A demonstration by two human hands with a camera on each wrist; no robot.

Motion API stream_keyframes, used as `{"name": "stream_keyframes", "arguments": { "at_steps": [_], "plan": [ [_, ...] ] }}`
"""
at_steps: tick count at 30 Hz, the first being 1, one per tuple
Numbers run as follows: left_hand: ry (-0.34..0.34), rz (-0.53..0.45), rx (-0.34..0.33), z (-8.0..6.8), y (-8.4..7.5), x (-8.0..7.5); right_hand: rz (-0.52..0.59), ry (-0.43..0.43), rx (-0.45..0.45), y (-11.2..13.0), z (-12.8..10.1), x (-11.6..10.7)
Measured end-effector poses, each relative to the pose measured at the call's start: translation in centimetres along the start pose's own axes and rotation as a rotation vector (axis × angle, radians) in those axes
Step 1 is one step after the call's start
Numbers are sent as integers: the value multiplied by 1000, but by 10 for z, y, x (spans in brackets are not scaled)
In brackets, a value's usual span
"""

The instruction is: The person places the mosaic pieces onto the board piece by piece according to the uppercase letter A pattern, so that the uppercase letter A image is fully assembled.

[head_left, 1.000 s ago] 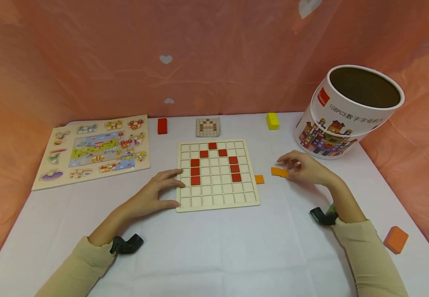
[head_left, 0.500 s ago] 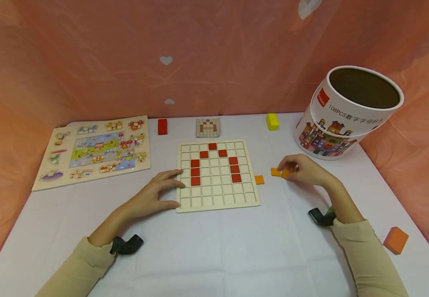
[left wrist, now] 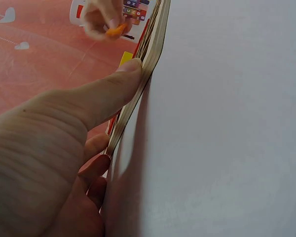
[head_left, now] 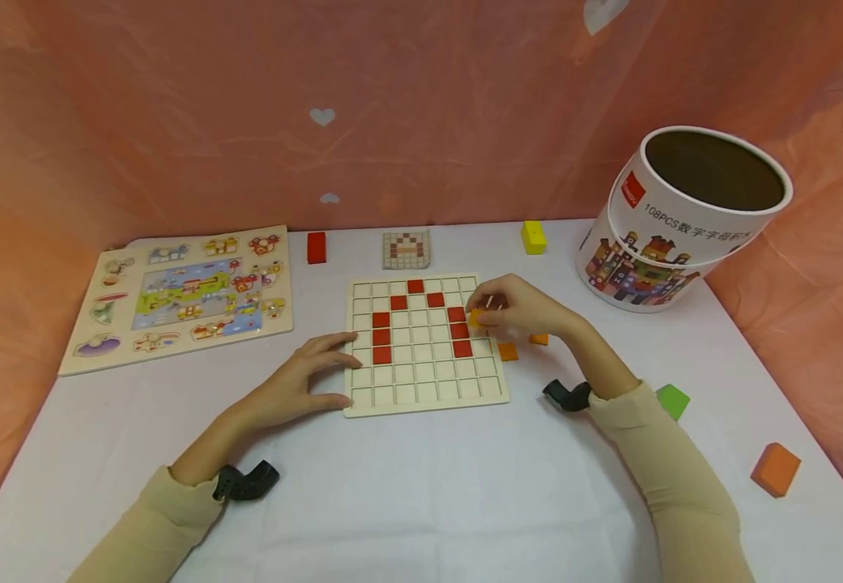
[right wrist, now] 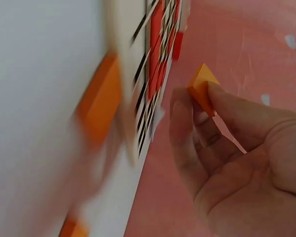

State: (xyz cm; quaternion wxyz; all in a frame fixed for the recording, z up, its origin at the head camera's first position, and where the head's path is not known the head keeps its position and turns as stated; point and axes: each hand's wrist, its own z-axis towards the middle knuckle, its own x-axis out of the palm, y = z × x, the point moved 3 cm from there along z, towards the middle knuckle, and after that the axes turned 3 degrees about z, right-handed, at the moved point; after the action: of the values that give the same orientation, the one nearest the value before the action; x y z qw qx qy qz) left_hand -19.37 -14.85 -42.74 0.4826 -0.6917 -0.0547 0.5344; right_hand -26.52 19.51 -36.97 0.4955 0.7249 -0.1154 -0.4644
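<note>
In the head view, my left hand (head_left: 297,379) rests at the left edge of the pale wooden grid board (head_left: 406,374), its thumb and fingertips touching the rim. The left wrist view shows that thumb (left wrist: 111,94) lying against the board's side. My right hand (head_left: 526,312) pinches a small orange square tile (right wrist: 203,91) between thumb and fingers, over the board's right part, close to the right column of red tiles (head_left: 458,330). More red tiles form an arch in the grid. Two orange tiles lie right of the board, one (head_left: 508,351) at its edge and another (head_left: 539,339) partly behind the wrist.
A pattern card (head_left: 406,250) lies behind the board, between a red block (head_left: 317,248) and a yellow block (head_left: 534,237). A picture puzzle (head_left: 124,320) is at left, a large white bucket (head_left: 610,279) at back right. Green (head_left: 673,402) and orange (head_left: 776,470) blocks lie near the right sleeve.
My right hand has picked up one orange tile and carried it left, from beside the board to above its right part. A green block now shows beside the sleeve. The left hand stays put.
</note>
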Motion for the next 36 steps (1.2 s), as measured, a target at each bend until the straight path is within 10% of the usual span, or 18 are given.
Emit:
{"name": "stream_keyframes", "arguments": {
  "at_steps": [17,36],
  "plan": [
    [-3,3,8,1,0,0,0,143,-124,29,78,54],
    [-6,1,15,1,0,1,-71,126,-22,34,74,68]
  ]
}}
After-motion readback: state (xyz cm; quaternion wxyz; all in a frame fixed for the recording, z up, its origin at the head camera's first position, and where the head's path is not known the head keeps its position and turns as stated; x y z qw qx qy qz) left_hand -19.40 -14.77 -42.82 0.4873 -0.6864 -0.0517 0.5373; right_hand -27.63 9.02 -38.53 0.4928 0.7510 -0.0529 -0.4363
